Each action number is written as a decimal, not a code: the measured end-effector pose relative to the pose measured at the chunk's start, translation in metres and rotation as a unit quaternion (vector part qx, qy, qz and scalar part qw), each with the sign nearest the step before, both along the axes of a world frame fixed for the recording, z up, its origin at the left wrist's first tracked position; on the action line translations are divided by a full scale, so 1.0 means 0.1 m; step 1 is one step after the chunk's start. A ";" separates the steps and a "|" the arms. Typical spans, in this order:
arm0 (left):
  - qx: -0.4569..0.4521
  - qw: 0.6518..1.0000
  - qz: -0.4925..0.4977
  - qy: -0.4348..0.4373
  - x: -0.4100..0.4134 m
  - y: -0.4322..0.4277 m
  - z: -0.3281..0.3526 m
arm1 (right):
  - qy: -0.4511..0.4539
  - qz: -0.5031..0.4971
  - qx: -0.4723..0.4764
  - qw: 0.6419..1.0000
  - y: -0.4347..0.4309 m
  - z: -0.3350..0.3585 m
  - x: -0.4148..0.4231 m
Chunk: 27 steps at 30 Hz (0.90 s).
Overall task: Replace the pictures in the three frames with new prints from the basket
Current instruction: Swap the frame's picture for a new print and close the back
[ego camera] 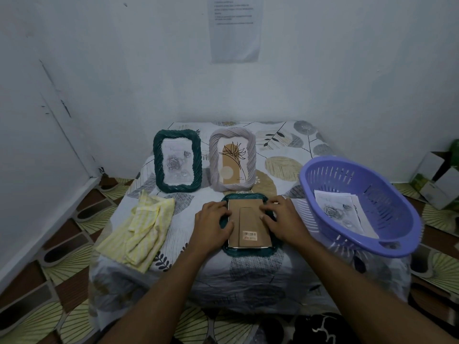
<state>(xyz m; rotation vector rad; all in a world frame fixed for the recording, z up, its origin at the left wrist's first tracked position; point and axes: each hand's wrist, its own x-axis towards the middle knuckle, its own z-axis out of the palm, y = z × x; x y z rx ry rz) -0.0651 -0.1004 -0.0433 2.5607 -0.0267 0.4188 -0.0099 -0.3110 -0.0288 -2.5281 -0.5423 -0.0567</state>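
A dark green frame (250,252) lies face down in front of me, its brown cardboard back (248,219) with a barcode sticker facing up. My left hand (212,227) rests on the frame's left edge, fingertips curled onto the back board. My right hand (283,219) lies on the right edge with fingers bent against the board. Behind stand a dark green frame (176,161) showing a grey rose print and a pale lilac frame (232,159) showing a line-drawn flower. A purple basket (360,204) at right holds rose prints (340,209).
A yellow striped cloth (141,229) lies crumpled at the left of the leaf-patterned table cover (280,155). White walls close in behind and to the left. Small boxes (437,180) sit on the patterned floor at far right. A paper sheet (234,28) hangs on the wall.
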 end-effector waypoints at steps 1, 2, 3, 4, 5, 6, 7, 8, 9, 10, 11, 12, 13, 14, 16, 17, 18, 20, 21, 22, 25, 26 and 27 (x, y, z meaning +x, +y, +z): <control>0.002 1.000 -0.001 0.003 0.01 0.00 0.01 | -0.001 0.001 0.009 1.000 0.00 -0.01 0.00; 0.004 1.000 -0.003 0.006 0.03 0.01 0.02 | 0.000 0.001 0.018 1.000 0.00 -0.01 0.01; 0.004 1.000 -0.007 0.009 0.05 0.02 0.02 | -0.001 -0.001 0.026 1.000 0.00 -0.01 0.01; 0.001 1.000 -0.009 0.014 0.07 0.03 0.02 | -0.001 -0.003 0.032 0.999 0.01 -0.01 0.02; -0.002 1.000 -0.011 0.020 0.07 0.03 0.02 | -0.002 -0.005 0.036 0.999 0.01 -0.02 0.03; -0.005 1.000 -0.012 0.024 0.08 0.04 0.02 | -0.003 -0.007 0.042 0.999 0.02 -0.02 0.04; -0.007 1.000 -0.010 0.026 0.08 0.04 0.01 | -0.004 -0.011 0.048 0.999 0.02 -0.03 0.04; -0.007 1.000 -0.008 0.025 0.08 0.04 0.00 | -0.005 -0.015 0.054 0.998 0.02 -0.04 0.04; -0.004 1.000 -0.007 0.022 0.08 0.04 -0.01 | -0.006 -0.021 0.057 0.998 0.03 -0.04 0.04; 0.001 1.000 -0.006 0.019 0.07 0.04 -0.02 | -0.004 -0.027 0.056 0.998 0.03 -0.05 0.04; 0.007 1.000 -0.005 0.016 0.07 0.04 -0.04 | -0.002 -0.032 0.054 0.998 0.03 -0.06 0.04; 0.011 1.000 -0.004 0.016 0.08 0.04 -0.05 | 0.001 -0.035 0.050 0.998 0.04 -0.07 0.04; 0.012 1.000 -0.005 0.017 0.08 0.04 -0.06 | 0.001 -0.038 0.048 0.998 0.05 -0.07 0.04; 0.013 1.000 -0.007 0.019 0.08 0.04 -0.06 | 0.000 -0.040 0.047 0.998 0.06 -0.08 0.04; 0.019 1.000 -0.011 0.018 0.08 0.04 -0.07 | -0.005 -0.044 0.047 0.998 0.07 -0.08 0.04; 0.027 0.999 -0.012 0.017 0.08 0.04 -0.08 | -0.005 -0.047 0.049 0.998 0.07 -0.08 0.04; 0.035 0.999 -0.014 0.017 0.08 0.04 -0.08 | -0.003 -0.052 0.053 0.997 0.07 -0.08 0.04; 0.046 0.999 -0.015 0.022 0.08 0.03 -0.07 | -0.002 -0.057 0.056 0.997 0.06 -0.08 0.04; 0.050 0.998 -0.014 0.024 0.09 0.03 -0.07 | -0.004 -0.056 0.056 0.997 0.06 -0.08 0.05; 0.054 0.998 -0.014 0.026 0.09 0.03 -0.07 | -0.006 -0.055 0.057 0.997 0.06 -0.08 0.05; 0.056 0.998 -0.012 0.025 0.08 0.02 -0.07 | -0.009 -0.047 0.059 0.997 0.05 -0.11 0.06; 0.056 0.998 -0.012 0.026 0.08 0.02 -0.07 | -0.010 -0.043 0.057 0.997 0.05 -0.11 0.07; 0.055 0.998 -0.013 0.025 0.08 0.02 -0.07 | -0.011 -0.040 0.055 0.998 0.05 -0.12 0.07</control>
